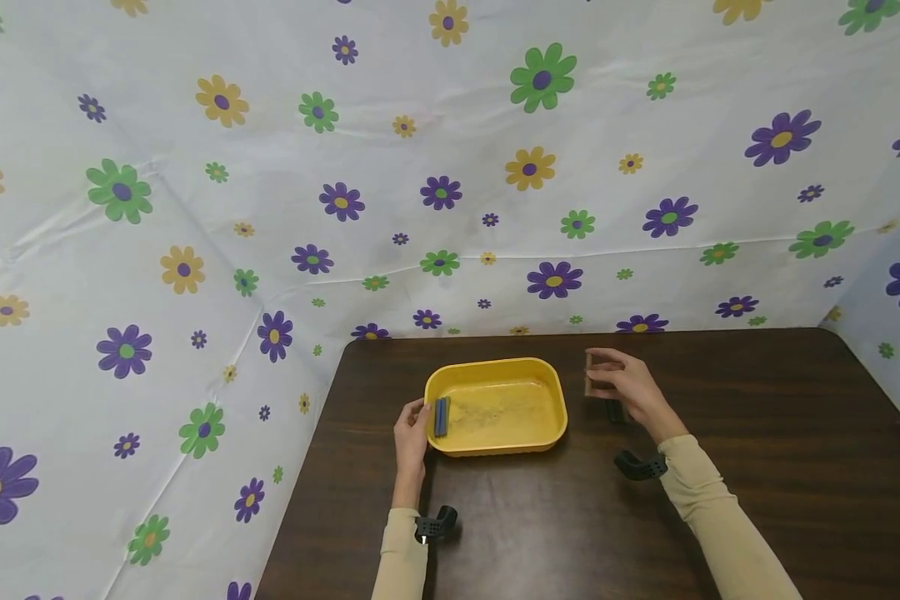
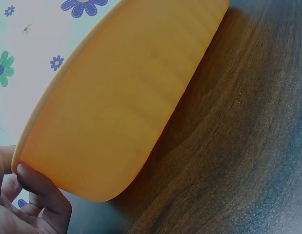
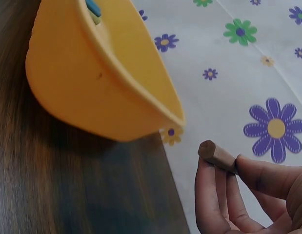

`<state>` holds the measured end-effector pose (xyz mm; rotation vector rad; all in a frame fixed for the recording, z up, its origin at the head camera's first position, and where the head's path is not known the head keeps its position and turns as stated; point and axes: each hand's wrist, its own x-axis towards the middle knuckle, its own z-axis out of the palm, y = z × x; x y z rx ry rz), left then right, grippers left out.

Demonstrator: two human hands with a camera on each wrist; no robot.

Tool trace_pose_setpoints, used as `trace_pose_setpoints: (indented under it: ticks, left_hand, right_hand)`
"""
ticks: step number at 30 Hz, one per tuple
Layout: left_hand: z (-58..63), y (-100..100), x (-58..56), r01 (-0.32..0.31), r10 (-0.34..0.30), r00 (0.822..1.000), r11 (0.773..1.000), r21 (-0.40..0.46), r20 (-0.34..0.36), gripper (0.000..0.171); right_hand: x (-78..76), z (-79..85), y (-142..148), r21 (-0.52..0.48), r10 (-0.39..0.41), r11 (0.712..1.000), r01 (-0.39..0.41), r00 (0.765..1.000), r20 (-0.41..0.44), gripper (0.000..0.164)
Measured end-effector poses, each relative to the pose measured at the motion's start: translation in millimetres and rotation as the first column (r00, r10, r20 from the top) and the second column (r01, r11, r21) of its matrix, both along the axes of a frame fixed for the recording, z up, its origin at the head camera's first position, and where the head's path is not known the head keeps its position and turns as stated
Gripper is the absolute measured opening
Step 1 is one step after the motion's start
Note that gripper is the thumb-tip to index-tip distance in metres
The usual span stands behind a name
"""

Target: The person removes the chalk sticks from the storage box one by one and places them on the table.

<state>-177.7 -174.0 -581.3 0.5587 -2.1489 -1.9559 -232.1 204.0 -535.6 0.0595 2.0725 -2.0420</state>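
A yellow plastic tray (image 1: 495,450) sits on the dark wooden table. At its left end, my left hand (image 1: 411,433) pinches the rim, with a finger bent against the outer wall in the left wrist view. Inside the tray, along that end, lie blue clay sticks (image 1: 441,417) and a yellow-green one (image 3: 95,18). My right hand (image 1: 630,387) is raised to the right of the tray, holding a brown clay stick (image 3: 219,156) between thumb and fingertips. Under this hand, dark sticks (image 1: 615,411) lie on the table, partly hidden by it.
The brown wooden table (image 1: 525,533) reaches back to a white flowered cloth (image 1: 390,150), which hangs behind it and down the left and right sides. Each forearm wears a black wrist camera mount, one (image 1: 437,523) left and one (image 1: 640,467) right.
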Motion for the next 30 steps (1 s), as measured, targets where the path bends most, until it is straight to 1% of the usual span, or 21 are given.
trace_pose_setpoints:
  ticks: [8,12,17,23,27,30]
  left_hand:
    - [-0.2,-0.7,0.2,0.002,-0.002,1.0,1.0,0.002,0.002,0.029]
    - [-0.3,-0.5,0.8,0.005,-0.005,1.0,1.0,0.007,0.0,0.03]
    - [-1.2,-0.1,0.6,0.01,-0.01,1.0,1.0,0.011,-0.006,0.031]
    - [-1.0,0.2,0.2,0.001,-0.001,1.0,1.0,0.002,0.003,0.03]
    - [-1.5,0.6,-0.3,0.0,0.0,1.0,1.0,0.002,0.006,0.03]
    - [-1.8,0.2,-0.5,0.0,0.0,1.0,1.0,0.002,0.006,0.03]
  right_hand:
    - [4.8,-12.4,20.7,0.033,-0.04,0.999,0.04,0.999,0.003,0.059]
    - [9.0,-19.1,31.6,0.05,-0.054,0.997,0.055,0.998,-0.008,0.058]
    - [14.4,-27.9,42.9,0.118,-0.073,0.99,0.076,0.997,-0.031,0.057]
    - [17.8,-36.1,50.8,0.162,-0.079,0.983,0.084,0.996,-0.034,0.057]
    - [18.9,-40.0,53.6,0.217,-0.075,0.973,0.082,0.996,-0.042,0.053]
    - [19.3,-44.3,53.9,0.3,-0.067,0.95,0.087,0.995,-0.078,0.049]
